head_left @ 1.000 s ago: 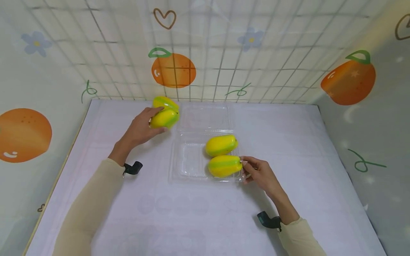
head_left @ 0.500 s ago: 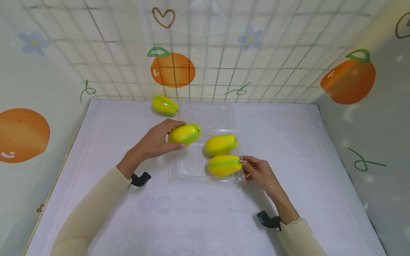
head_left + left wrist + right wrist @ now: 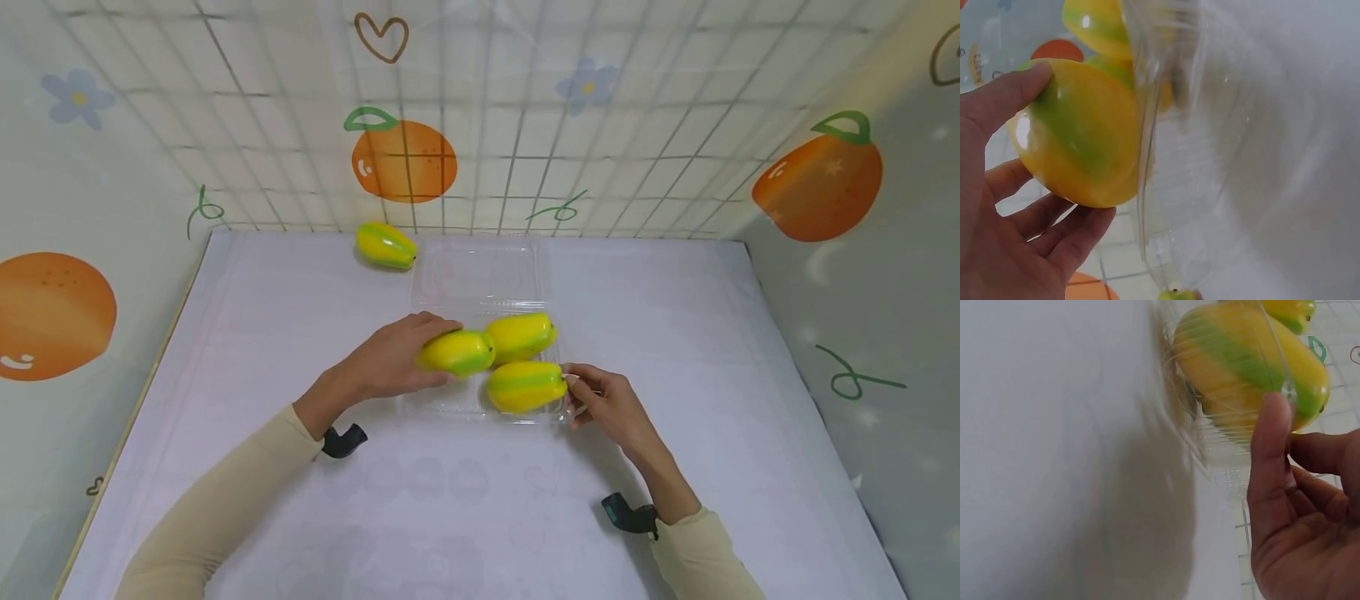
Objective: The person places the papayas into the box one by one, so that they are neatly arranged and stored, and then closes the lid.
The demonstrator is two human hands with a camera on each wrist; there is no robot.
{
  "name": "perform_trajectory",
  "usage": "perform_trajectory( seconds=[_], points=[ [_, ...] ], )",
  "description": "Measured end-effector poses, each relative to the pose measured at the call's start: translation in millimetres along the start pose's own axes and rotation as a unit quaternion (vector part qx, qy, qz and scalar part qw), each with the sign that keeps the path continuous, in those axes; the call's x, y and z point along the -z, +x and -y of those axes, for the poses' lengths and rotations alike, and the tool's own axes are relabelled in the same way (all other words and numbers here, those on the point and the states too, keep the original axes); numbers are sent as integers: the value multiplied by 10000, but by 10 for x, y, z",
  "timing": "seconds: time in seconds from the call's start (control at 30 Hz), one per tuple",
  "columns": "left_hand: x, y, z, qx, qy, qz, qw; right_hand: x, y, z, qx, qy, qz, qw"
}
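My left hand [image 3: 401,357] grips a yellow papaya with green stripes [image 3: 459,352], thumb on one side and fingers on the other. It holds the fruit over the left part of a clear plastic clamshell box [image 3: 442,408], at the rim in the left wrist view. Two more papayas lie in the box's right part, a rear papaya [image 3: 521,336] and a front papaya [image 3: 525,387]. The held one overlaps the rear one in the head view. My right hand [image 3: 606,407] pinches the box's right rim between thumb [image 3: 1270,462] and forefinger, beside the front papaya's tip.
Another papaya [image 3: 386,246] lies at the back left of the white table [image 3: 675,333]. The box's lid [image 3: 480,275] is folded open flat toward the back. Behind the table stands a wire grid [image 3: 615,167] covered by a printed sheet.
My left hand has lifted a papaya from the back left and brought it right and forward over the box. My right hand stays on the rim.
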State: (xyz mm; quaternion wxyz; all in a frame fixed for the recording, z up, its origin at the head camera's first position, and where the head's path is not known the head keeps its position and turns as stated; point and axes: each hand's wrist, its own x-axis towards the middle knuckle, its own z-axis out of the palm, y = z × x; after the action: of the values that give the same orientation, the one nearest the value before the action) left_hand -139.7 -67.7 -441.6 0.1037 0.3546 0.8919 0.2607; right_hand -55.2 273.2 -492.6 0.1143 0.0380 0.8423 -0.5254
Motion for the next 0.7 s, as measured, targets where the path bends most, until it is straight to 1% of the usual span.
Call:
perform_trajectory(
  seconds=[0.13,0.3,0.43,0.57,0.7],
  points=[
    [-60,0,-31,-25,84,86,9999,6,-1,8,0,38,6,10000],
    [-99,-24,-44,-175,55,148,9997,16,-8,17,81,119,22,9999],
    [-131,-56,-40,-214,25,322,9993,15,-18,37,109,115,50,9999],
    [-181,-71,-29,-243,172,494,9983,11,-20,56,110,69,52,9999],
    [-224,-60,-24,-292,443,620,9967,12,-20,63,89,82,37,9999]
  ],
)
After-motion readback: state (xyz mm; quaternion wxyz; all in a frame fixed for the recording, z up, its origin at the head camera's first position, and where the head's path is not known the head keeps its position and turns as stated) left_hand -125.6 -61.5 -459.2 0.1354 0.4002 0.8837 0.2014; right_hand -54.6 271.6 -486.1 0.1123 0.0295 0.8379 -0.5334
